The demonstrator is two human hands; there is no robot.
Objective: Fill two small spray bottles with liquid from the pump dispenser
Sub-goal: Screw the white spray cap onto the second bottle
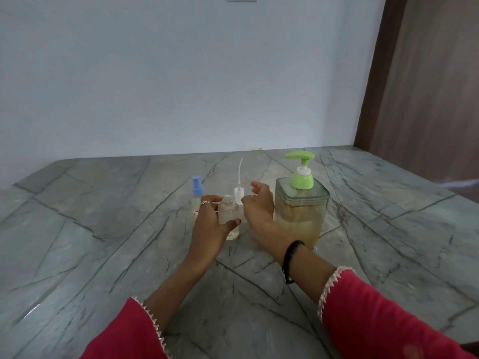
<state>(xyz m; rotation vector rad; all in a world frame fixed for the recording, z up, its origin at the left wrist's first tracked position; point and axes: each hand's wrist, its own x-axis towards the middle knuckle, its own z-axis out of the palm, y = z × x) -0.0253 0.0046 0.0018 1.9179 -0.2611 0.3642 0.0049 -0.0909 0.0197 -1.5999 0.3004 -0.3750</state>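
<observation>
Standing on the grey marble counter [103, 229]: an uncapped clear spray bottle [229, 216], a second small bottle with a blue spray cap [197, 189] just behind and to its left, and the pump dispenser [300, 211] with the green pump head [300, 167] to the right.

Steadying the open bottle with the left hand [210, 224], the grip curled round its body, thumb across the front, fingers behind. Hovering between the open bottle and the dispenser with the right hand [259, 206], grip apart, fingers spread and holding nothing as far as can be seen. Standing just behind that hand, cap down with its dip tube pointing up: the removed white spray head [239, 193]; touching the fingers or merely near them, cannot tell.

Judging progress: early to middle. Looking done: cap off the first bottle. Showing through the clear wall: perhaps a little liquid in the lower part, though too faint to be sure. Not pressing the pump yet, nor bringing the bottle mouth under the spout. Remaining, by this reckoning: pumping into the open bottle, recapping it, then uncapping, filling and closing the blue-capped one, whose fill level cannot be told. Holding plenty of yellowish liquid: the dispenser, roughly half full.
</observation>
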